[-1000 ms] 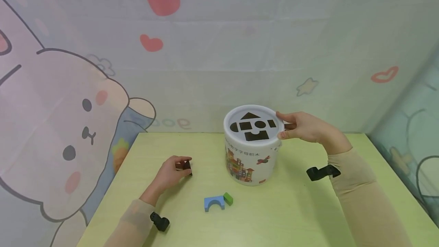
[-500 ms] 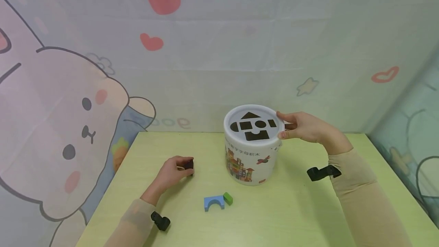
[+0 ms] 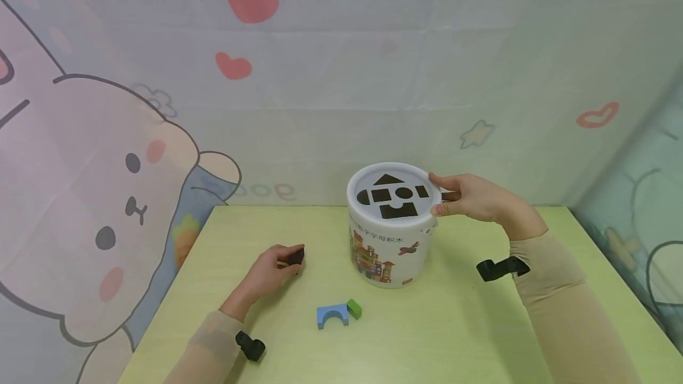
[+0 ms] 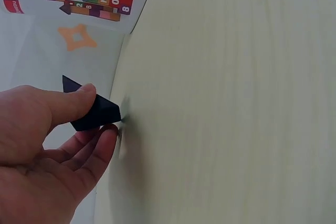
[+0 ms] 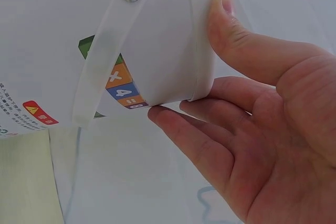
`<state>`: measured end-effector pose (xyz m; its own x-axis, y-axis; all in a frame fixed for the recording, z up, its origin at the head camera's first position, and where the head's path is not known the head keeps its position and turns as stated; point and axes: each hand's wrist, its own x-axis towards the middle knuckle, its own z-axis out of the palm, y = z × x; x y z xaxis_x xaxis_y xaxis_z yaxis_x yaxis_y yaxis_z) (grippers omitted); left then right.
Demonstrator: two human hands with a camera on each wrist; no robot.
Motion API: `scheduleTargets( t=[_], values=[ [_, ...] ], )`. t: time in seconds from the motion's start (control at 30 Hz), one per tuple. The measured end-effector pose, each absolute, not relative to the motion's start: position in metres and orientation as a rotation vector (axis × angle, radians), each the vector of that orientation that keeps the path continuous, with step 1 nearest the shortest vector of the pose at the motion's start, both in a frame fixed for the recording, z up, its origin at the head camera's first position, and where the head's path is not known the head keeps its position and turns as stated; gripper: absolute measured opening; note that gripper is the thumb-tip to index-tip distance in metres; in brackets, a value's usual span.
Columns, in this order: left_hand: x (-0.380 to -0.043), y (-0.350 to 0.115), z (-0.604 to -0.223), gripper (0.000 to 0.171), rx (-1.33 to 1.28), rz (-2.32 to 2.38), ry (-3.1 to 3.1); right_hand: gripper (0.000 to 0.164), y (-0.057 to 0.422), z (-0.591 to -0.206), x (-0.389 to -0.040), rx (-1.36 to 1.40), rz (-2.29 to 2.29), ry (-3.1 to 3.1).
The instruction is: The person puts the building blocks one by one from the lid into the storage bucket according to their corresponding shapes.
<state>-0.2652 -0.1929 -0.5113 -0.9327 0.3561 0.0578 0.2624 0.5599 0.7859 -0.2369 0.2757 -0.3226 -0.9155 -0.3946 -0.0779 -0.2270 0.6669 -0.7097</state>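
Near the table's left side my left hand [image 3: 269, 270] pinches a small black block [image 3: 296, 256] between thumb and fingers. In the left wrist view the black block [image 4: 97, 109] looks wedge-shaped with a pointed end, and the thumb covers part of it. A white bucket [image 3: 388, 253] stands upright at the back, its lid [image 3: 393, 194] cut with several shaped holes. My right hand [image 3: 475, 197] holds the bucket at its upper right edge. In the right wrist view the thumb lies on the lid's rim [image 5: 202, 40], and the fingers touch the side.
A blue arch block [image 3: 332, 315] and a small green block [image 3: 354, 309] lie side by side in front of the bucket. A pale handle strap [image 5: 105, 61] hangs along the bucket's side. The table [image 3: 427, 336] ends at a printed cloth [image 3: 341, 76] behind.
My left hand has shifted slightly right, and the black block has turned from upright to a more slanted position. The right hand and bucket have stayed put.
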Motion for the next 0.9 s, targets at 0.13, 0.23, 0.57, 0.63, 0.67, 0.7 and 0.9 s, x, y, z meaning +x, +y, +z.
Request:
scheduleTargets(
  t=[0.13,0.23,0.57,0.63,0.67,0.7,0.9],
  values=[
    [-0.266,-0.192,-0.513,0.051,0.534,1.331,2.682,0.091,0.275,-0.322,-0.237,-0.500,-1.086,2.659],
    [-0.265,-0.191,-0.514,0.047,0.485,1.365,2.676,0.091,0.275,-0.322,-0.237,-0.498,-1.084,2.661],
    [-0.262,-0.191,-0.514,0.039,0.358,1.504,2.635,0.091,0.273,-0.321,-0.235,-0.505,-1.081,2.660],
    [-0.263,-0.191,-0.510,0.040,0.379,1.551,2.605,0.091,0.273,-0.321,-0.234,-0.503,-1.081,2.659],
    [-0.263,-0.191,-0.506,0.040,0.392,1.574,2.593,0.091,0.273,-0.321,-0.234,-0.502,-1.082,2.658],
    [-0.263,-0.190,-0.502,0.041,0.411,1.596,2.584,0.091,0.273,-0.322,-0.234,-0.501,-1.083,2.657],
    [-0.264,-0.174,-0.455,0.044,0.524,1.757,2.566,0.090,0.274,-0.322,-0.235,-0.508,-1.084,2.659]
  ],
)
